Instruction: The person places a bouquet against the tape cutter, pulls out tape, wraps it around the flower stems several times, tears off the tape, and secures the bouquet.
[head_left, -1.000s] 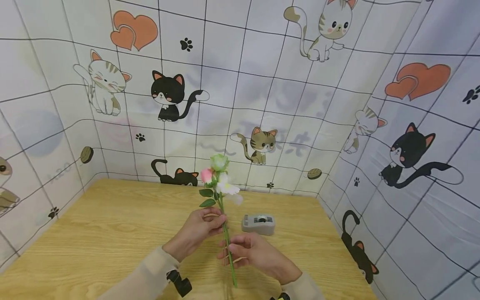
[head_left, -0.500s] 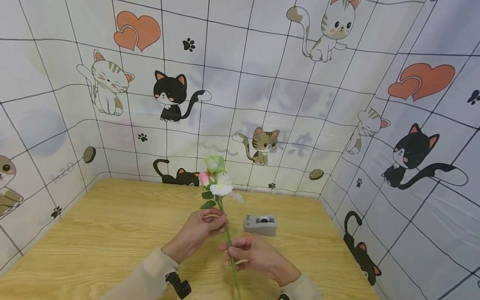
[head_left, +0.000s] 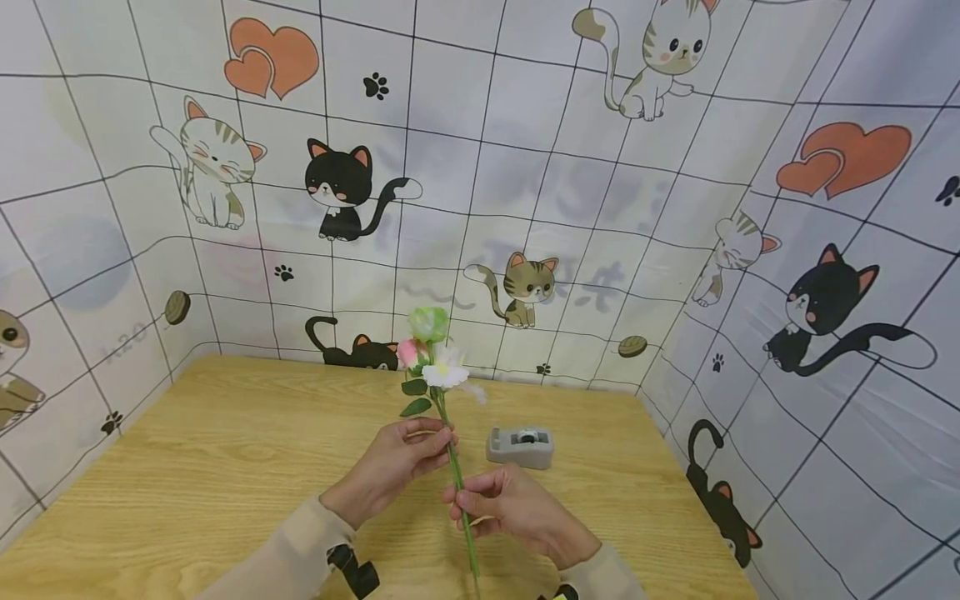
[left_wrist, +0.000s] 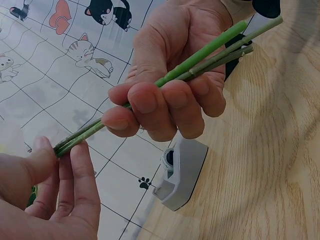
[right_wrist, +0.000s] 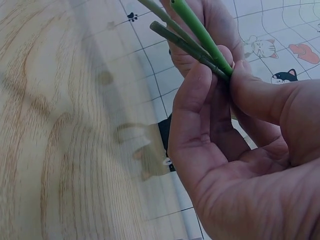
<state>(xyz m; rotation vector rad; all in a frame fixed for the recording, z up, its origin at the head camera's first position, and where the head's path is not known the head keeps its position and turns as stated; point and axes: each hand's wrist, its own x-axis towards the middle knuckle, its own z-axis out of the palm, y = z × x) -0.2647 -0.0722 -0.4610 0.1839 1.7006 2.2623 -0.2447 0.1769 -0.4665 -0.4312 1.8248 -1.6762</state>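
A small bunch of artificial flowers stands tilted above the table, with a green bloom (head_left: 429,323), a pink bud (head_left: 410,353) and a white flower (head_left: 447,372) at its top. My left hand (head_left: 401,462) pinches the stems just below the leaves (head_left: 416,407). Lower down, my right hand (head_left: 517,508) pinches the same stems (left_wrist: 210,52) between thumb and fingers. In the left wrist view three stem ends stick out past the right hand, slightly fanned. The right wrist view shows those stem ends (right_wrist: 192,30) up close, one brighter green and thicker.
A grey tape dispenser (head_left: 520,450) sits on the wooden table (head_left: 247,450), just beyond my right hand. A cat-printed cloth (head_left: 480,167) hangs behind the table and along both sides.
My right hand's fingers have closed in on the stems, which hung more loosely apart before. The blooms have turned and shifted slightly left. The left hand has barely moved.
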